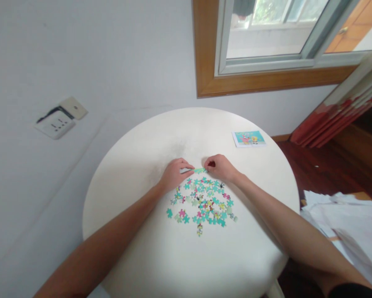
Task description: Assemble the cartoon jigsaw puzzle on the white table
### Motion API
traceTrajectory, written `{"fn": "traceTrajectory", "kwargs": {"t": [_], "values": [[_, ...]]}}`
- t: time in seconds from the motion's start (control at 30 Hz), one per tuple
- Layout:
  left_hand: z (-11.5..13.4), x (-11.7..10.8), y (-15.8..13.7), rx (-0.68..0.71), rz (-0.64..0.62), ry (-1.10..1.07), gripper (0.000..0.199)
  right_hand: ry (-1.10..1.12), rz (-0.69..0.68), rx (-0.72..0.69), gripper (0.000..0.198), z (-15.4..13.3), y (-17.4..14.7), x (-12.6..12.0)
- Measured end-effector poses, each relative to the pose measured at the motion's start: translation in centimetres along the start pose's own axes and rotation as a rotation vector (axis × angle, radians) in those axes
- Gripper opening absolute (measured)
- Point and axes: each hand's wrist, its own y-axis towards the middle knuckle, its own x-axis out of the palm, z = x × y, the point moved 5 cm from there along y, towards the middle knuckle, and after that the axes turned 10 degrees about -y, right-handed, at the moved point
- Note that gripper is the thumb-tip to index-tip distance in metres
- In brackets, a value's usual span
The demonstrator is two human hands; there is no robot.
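Note:
A short strip of joined green jigsaw pieces lies on the round white table between my hands. My left hand has its thumb and forefinger closed on the strip's left end. At the other end, my right hand is curled, its fingertips pinched on a jigsaw piece there; the fingers partly hide that piece. Just below both hands, many loose jigsaw pieces are scattered in teal, pink, yellow and pale green. One yellowish piece sits apart, nearest to me.
A picture card with cartoon figures rests on the far right of the white table. Behind are a wall with a socket and a window. White papers are piled to the right, below a red-and-cream curtain.

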Motion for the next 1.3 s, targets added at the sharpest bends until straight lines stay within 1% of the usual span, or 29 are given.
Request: {"fn": "traceTrajectory", "kwargs": {"t": [0.2, 0.4, 0.57, 0.7, 1.13, 1.2, 1.3], "values": [[0.0, 0.0, 0.0, -0.003, 0.004, 0.009, 0.011, -0.111, 0.009, 0.028, 0.017, -0.6, -0.1, -0.3], [0.0, 0.0, 0.0, 0.005, -0.002, 0.010, 0.011, -0.079, 0.020, 0.015, 0.014, -0.4, -0.1, -0.4], [-0.1, 0.0, 0.0, -0.003, -0.001, 0.017, 0.011, -0.007, 0.028, -0.077, 0.008, -0.3, -0.3, -0.6], [-0.1, 0.0, -0.1, -0.005, -0.001, 0.022, 0.011, -0.026, 0.028, -0.108, 0.009, -0.4, -0.5, -0.6], [-0.1, 0.1, 0.0, 0.001, 0.003, 0.016, 0.010, -0.048, 0.030, -0.080, 0.008, -0.4, -0.5, -0.6], [0.0, 0.0, 0.0, 0.002, 0.004, 0.019, 0.010, -0.007, 0.048, -0.075, 0.011, -0.2, -0.5, -0.8], [0.0, 0.0, 0.0, 0.001, 0.001, 0.016, 0.011, 0.035, 0.096, -0.060, 0.009, 0.2, -0.5, -1.2]]}}
